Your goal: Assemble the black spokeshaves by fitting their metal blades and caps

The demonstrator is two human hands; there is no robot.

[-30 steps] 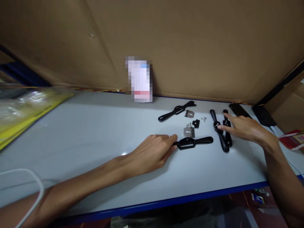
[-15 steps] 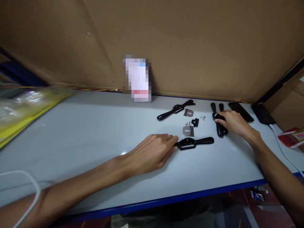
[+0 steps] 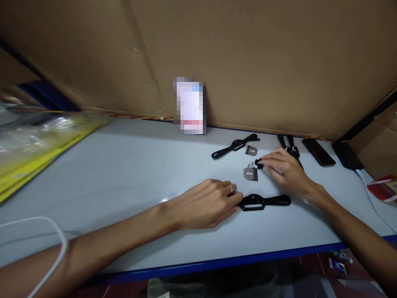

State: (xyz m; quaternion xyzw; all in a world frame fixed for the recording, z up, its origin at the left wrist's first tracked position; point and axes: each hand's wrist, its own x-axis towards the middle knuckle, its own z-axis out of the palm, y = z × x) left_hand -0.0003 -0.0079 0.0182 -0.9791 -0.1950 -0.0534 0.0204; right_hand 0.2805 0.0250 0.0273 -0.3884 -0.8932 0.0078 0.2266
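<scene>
My left hand (image 3: 214, 203) is closed on one end of a black two-handled tool frame (image 3: 253, 202) lying near the table's front. The fingertips of my right hand (image 3: 283, 169) touch a small black plate (image 3: 258, 164); whether they grip it is unclear. Just left of that plate lie small silver screws (image 3: 250, 164) and a metal blade (image 3: 248, 174). Another blade (image 3: 251, 150) lies behind, beside a second black tool frame (image 3: 237, 145). Beyond my right hand are more black tools (image 3: 290, 145), partly hidden by it.
A lit, blurred screen (image 3: 191, 107) leans on the cardboard wall (image 3: 248, 62). At the right lie a dark phone (image 3: 319, 152) and a black device (image 3: 345, 155) with a white cable. Yellow-edged plastic packaging (image 3: 52, 149) covers the table's left end.
My right hand has left the black tools at the right and moved left to the small black plate. The black frame under my left hand has shifted slightly in view with the camera.
</scene>
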